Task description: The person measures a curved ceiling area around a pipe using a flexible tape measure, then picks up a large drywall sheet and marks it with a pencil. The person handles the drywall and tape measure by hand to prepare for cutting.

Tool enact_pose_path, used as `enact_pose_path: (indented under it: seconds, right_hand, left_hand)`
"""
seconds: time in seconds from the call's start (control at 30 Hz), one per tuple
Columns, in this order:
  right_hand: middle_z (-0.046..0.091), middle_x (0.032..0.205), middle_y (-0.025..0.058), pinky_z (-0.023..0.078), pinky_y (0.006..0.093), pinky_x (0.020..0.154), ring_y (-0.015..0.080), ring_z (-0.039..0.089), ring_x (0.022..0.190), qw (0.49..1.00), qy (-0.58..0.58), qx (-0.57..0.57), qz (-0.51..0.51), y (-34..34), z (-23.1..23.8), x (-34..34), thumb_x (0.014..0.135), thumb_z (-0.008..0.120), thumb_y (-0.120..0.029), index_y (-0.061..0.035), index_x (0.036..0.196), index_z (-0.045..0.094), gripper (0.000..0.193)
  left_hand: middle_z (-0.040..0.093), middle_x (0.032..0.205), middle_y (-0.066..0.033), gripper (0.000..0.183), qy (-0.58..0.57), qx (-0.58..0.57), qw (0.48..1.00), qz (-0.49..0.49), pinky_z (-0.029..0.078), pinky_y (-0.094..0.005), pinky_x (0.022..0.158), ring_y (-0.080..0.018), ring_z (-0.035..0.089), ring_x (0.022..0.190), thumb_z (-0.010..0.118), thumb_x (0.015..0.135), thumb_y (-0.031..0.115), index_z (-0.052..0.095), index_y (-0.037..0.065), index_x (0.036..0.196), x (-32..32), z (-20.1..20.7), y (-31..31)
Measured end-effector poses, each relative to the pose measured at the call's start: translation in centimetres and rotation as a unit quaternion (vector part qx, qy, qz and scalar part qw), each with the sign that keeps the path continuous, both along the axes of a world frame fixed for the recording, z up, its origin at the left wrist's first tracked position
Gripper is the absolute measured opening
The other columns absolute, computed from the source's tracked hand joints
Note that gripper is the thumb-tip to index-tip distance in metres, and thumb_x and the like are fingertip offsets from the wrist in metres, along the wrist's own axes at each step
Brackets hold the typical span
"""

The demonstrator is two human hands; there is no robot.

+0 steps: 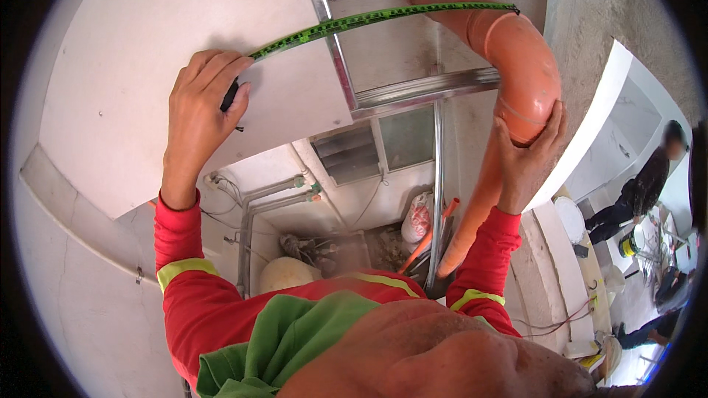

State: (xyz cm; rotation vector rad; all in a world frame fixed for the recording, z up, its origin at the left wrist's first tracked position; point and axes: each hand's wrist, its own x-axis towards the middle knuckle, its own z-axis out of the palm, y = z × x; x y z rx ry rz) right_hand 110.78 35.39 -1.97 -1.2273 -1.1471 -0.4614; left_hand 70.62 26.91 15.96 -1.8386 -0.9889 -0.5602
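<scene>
My left hand (203, 107) is closed around a tape measure, whose dark case shows only partly between thumb and fingers. Its green blade (383, 20) runs out to the right across a metal stud, and the tip lies against the upper part of an orange pipe elbow (520, 51). Gripping the lower end of that elbow is my right hand (535, 151), thumb on one side and fingers on the other. Below it a straight orange pipe (476, 214) slants down. A white board (192, 0) lies behind my left hand, screwed to the metal frame (428, 92).
A louvred window (376, 144), grey conduits (247, 228) and a white sack (418, 217) are visible lower down. A thin vertical metal stud (438, 177) stands left of the straight pipe. At far right, a person in dark clothes (634, 188) stands near buckets and tools.
</scene>
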Motion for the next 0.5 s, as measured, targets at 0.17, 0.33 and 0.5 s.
enact_pose_path:
  seconds: [0.17,0.33,0.5]
  right_hand:
    - [0.044,0.154,0.0236,0.043,0.0505,0.112,0.0451,0.049,0.136,1.000,0.023,-0.009,-0.006,-0.5,0.1,0.1,0.065,0.094,-0.022,-0.0069,0.153,0.043,0.103]
    - [0.041,0.155,0.0220,0.044,0.0478,0.113,0.0424,0.049,0.137,0.999,0.030,0.018,0.038,0.7,-0.7,0.7,0.068,0.092,-0.026,-0.0079,0.155,0.040,0.102]
    - [0.040,0.154,0.0230,0.044,0.0505,0.113,0.0433,0.048,0.138,0.996,0.055,0.041,0.063,1.8,-1.5,0.9,0.060,0.097,-0.020,-0.0104,0.156,0.040,0.111]
  left_hand:
    - [0.070,0.113,-0.0112,0.033,-0.001,-0.020,1.000,-0.018,0.052,-0.0422,0.093,-0.0325,0.063,0.108,0.073,0.078,0.000,0.072,0.003,0.111,0.4,0.2,0.1]
    - [0.070,0.115,-0.0132,0.035,0.000,-0.032,0.999,-0.007,0.051,-0.0432,0.098,-0.0345,0.063,0.112,0.071,0.079,-0.002,0.071,0.002,0.114,0.6,0.2,0.0]
    - [0.069,0.119,-0.0141,0.036,-0.002,-0.041,0.999,-0.006,0.051,-0.0441,0.100,-0.0353,0.062,0.114,0.068,0.081,-0.003,0.070,0.002,0.117,0.0,0.1,0.4]
